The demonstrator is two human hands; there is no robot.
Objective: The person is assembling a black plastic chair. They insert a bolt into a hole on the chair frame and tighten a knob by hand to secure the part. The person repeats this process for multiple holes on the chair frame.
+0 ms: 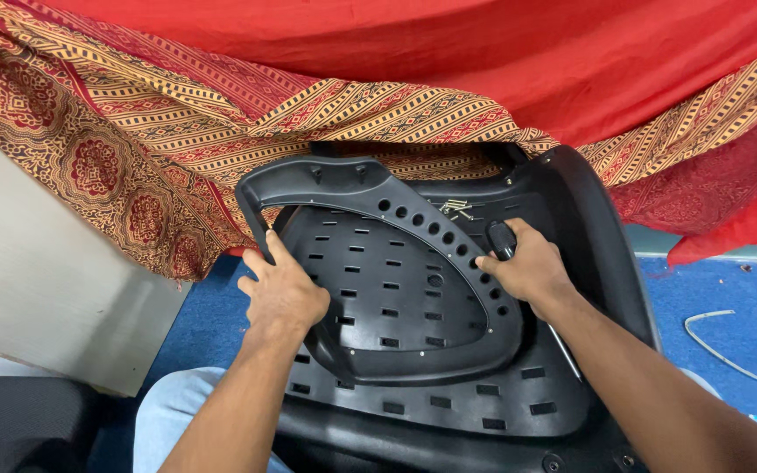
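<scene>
You have one view only, from the camera on your head, tilted steeply down and forward over your lap. It sits close: your forearms enter from the bottom edge and the black plastic chair shell (562, 219) fills the middle, with red patterned cloth (133, 131) across the top.

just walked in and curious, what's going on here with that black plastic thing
A person is seated with a large black slotted plastic chair shell on their lap. Their left hand grips a curved black plastic armrest loop lying on the shell. Their right hand holds a black-handled tool against the loop's row of holes. A few small metal screws lie loose on the shell, and red and patterned orange cloth hangs behind.
</scene>
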